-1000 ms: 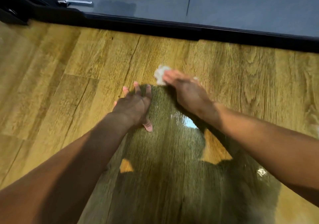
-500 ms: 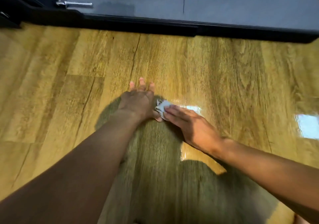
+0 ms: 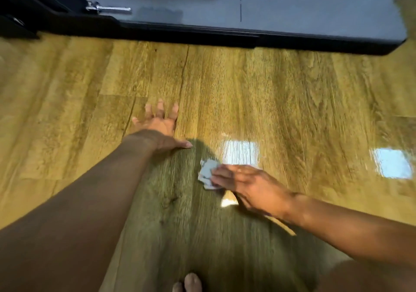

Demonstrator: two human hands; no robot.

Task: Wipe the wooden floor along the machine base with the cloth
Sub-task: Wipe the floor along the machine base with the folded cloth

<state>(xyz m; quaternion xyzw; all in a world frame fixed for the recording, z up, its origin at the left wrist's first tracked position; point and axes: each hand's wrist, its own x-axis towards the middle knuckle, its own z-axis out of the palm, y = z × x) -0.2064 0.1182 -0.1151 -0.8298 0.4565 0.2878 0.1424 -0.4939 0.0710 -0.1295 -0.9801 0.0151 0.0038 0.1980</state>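
Observation:
A small crumpled white cloth (image 3: 207, 173) lies on the wooden floor (image 3: 281, 102), pressed down under the fingers of my right hand (image 3: 245, 184). The fingers look fairly straight on top of it. My left hand (image 3: 159, 126) rests flat on the floor with spread fingers, up and to the left of the cloth and apart from it. The machine base (image 3: 191, 32), a black edge under a grey panel, runs across the top of the view, well beyond both hands.
A chrome lever (image 3: 108, 10) sticks out on the grey panel at the upper left. Bright window reflections (image 3: 391, 162) shine on the floor at right. Toes of a foot (image 3: 189, 284) show at the bottom edge. My shadow covers the floor below the hands.
My right hand has dragged the cloth toward me and to the right, away from the machine base. My left hand stays planted flat on the floor. The view has tilted.

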